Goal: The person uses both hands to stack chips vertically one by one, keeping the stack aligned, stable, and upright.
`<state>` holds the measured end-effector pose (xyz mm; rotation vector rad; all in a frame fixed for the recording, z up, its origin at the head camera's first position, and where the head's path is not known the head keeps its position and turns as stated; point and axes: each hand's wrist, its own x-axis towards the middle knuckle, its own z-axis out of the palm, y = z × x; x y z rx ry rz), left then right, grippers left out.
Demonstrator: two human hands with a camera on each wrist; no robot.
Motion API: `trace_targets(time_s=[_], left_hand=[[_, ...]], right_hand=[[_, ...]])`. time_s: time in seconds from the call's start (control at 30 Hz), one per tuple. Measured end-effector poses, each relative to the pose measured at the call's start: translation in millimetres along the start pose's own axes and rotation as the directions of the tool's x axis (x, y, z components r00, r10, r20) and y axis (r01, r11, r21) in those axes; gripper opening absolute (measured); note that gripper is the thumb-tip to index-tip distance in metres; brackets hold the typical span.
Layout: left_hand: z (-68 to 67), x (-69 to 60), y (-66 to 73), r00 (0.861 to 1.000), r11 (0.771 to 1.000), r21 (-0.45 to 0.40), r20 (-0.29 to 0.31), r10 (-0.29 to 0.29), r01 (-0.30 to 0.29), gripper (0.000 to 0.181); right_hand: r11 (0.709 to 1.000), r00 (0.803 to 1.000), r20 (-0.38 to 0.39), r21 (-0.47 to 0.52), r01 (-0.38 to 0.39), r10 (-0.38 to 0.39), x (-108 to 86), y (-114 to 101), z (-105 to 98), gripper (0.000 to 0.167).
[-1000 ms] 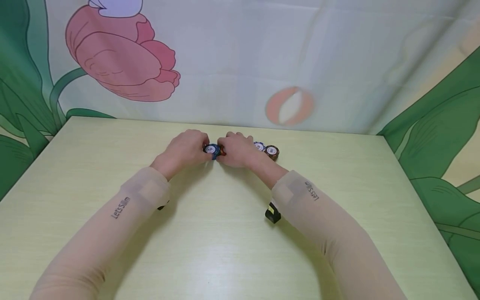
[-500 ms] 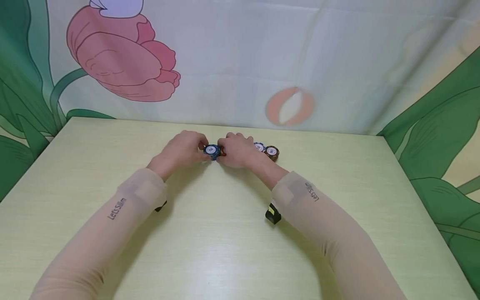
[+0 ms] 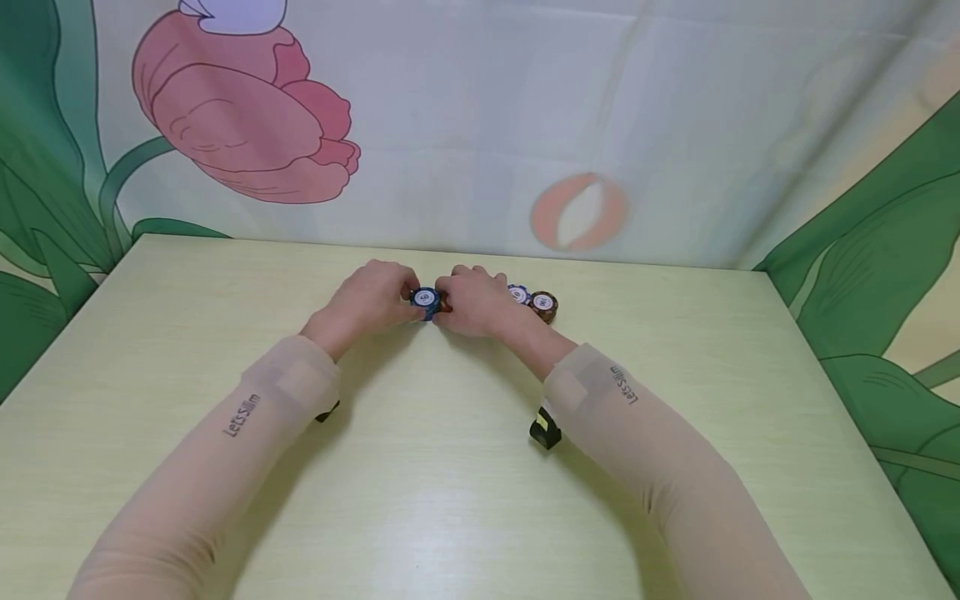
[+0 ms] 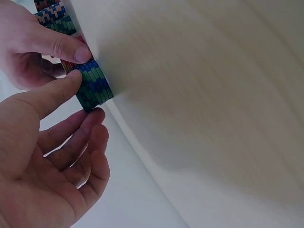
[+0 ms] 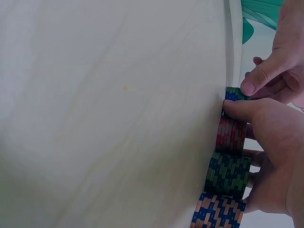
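Observation:
In the head view a stack of blue-and-green poker chips (image 3: 425, 298) stands at the left end of a row of chip stacks. My left hand (image 3: 369, 296) pinches that stack between thumb and fingers, its other fingers loosely bent in the left wrist view. Close beside it, my right hand (image 3: 476, 302) holds its thumb in front of the join between the blue-and-green stack and the red poker chips (image 5: 231, 135), with fingers behind the row. Dark green-and-blue chips (image 5: 228, 175) and blue-and-peach chips (image 5: 218, 211) follow along the row.
Brown poker chips (image 3: 543, 305) end the row at the right. The row stands near the far edge of the pale wooden table (image 3: 420, 483). Behind it hangs a printed curtain (image 3: 450, 125) with a flower and leaves.
My left hand eased slightly left off the blue-and-green stack, then came back to the right onto it. The top chip has turned a little. My right hand has stayed in place.

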<state>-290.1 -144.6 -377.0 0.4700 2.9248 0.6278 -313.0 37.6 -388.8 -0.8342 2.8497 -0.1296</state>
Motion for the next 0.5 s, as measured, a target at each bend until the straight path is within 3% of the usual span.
trace_targets(time_s=[0.5], left_hand=[[-0.2,-2.8,0.6,1.000,1.000,0.016,-0.008,-0.006,0.006,0.041]], right_hand=[[0.999,0.999,-0.027,-0.040,0.032,-0.033,-2.4,2.5,2.2,0.036]])
